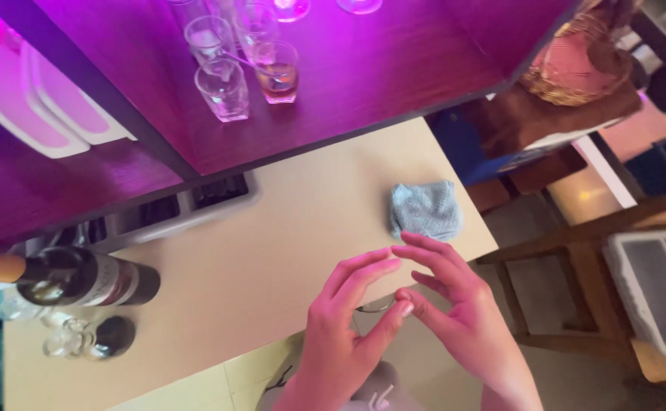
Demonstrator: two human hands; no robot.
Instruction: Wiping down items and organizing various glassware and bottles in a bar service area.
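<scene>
My left hand (348, 320) and my right hand (455, 304) are held together over the front edge of a cream counter (272, 251). Their fingertips touch near the middle, the other fingers spread apart. Neither hand holds anything that I can make out. A crumpled light blue cloth (426, 209) lies on the counter just beyond my right hand, near the counter's right edge.
A dark wine bottle (82, 280) stands at the left with a small glass (93, 339) beside it. Above, a dark wooden shelf (394, 84) under purple light carries several glasses (226, 87) and white trays (44, 106). Wooden stools (576, 236) stand on the right.
</scene>
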